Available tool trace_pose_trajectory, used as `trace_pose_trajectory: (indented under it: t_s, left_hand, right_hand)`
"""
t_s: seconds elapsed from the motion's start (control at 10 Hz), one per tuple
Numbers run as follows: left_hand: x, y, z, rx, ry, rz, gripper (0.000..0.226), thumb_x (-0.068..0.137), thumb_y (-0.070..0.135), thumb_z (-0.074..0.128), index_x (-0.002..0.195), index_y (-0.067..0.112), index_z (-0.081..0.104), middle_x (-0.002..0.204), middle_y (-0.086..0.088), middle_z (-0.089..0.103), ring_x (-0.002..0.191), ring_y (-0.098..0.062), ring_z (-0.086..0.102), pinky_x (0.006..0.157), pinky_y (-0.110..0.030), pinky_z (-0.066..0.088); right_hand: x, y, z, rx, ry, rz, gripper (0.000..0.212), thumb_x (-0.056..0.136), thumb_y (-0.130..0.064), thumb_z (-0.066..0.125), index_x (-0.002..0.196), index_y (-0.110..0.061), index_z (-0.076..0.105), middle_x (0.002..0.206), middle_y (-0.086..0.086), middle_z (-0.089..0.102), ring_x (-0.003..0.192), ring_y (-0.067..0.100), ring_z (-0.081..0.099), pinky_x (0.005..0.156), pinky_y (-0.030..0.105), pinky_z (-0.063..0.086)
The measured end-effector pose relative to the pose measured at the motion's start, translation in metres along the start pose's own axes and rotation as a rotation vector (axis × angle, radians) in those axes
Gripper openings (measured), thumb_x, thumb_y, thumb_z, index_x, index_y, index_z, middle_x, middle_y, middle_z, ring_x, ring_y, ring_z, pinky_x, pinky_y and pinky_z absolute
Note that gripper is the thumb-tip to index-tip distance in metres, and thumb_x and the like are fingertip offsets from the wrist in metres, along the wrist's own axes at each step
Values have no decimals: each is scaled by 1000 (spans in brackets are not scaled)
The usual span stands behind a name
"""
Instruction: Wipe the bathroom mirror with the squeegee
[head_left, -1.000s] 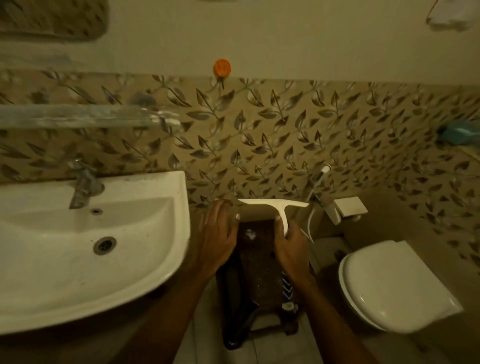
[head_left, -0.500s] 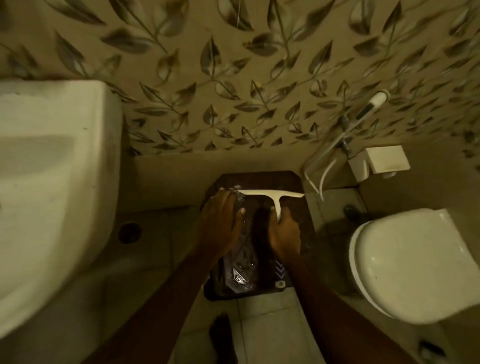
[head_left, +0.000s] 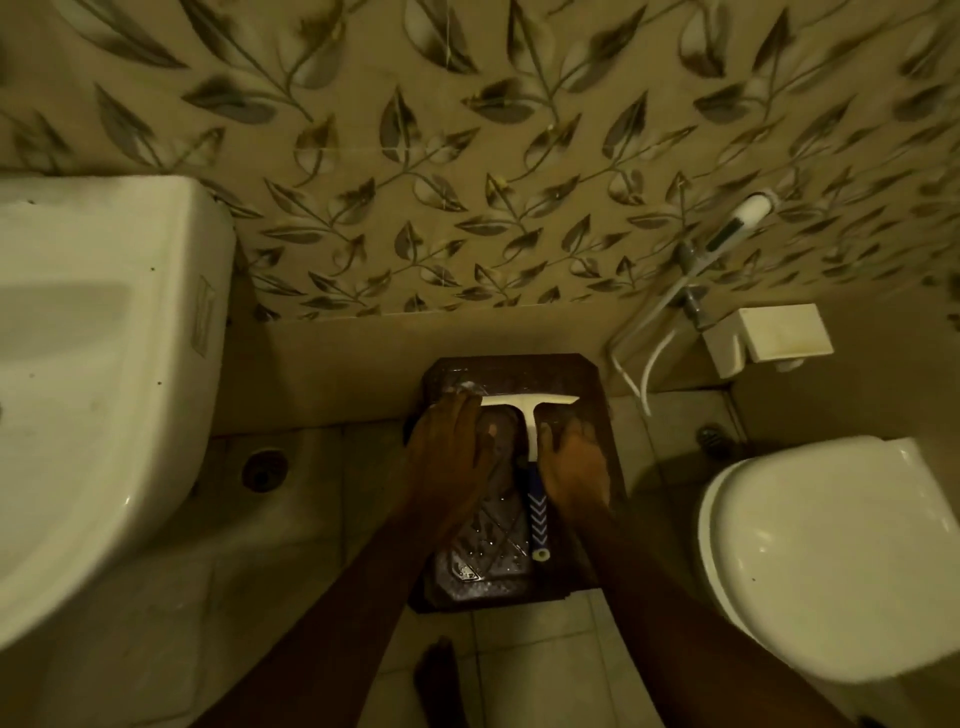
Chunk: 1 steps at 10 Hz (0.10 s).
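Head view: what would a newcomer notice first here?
A white T-shaped squeegee with a blue handle lies on a dark stool, centre frame, with the left hand flat by its blade's left end and the right hand flat beside the handle. A white sink fills the left, a closed toilet the right.

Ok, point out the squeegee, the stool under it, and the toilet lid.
squeegee (head_left: 530, 431): head view, white stem below the blade.
stool (head_left: 545, 370): head view, bare far edge.
toilet lid (head_left: 831, 561): head view, centre of lid.
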<state>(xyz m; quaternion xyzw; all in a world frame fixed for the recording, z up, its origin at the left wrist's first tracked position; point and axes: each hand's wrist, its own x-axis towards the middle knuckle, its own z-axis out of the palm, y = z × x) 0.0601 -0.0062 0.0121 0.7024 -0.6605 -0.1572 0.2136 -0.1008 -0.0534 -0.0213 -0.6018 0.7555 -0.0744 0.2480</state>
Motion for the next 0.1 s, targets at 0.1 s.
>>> trace_pose_trajectory:
  t_s: [0.1]
  left_hand:
    - [3,35,-30,1,31,28,49,98,38,34,136,11,48,143,-8,50,138,-24,39,112,-39,34]
  right_hand:
    - [-18,-19,-56,95,199,-225,36,98,-33,40,107,-4,60,107,15,61,97,30,57,82,40,48]
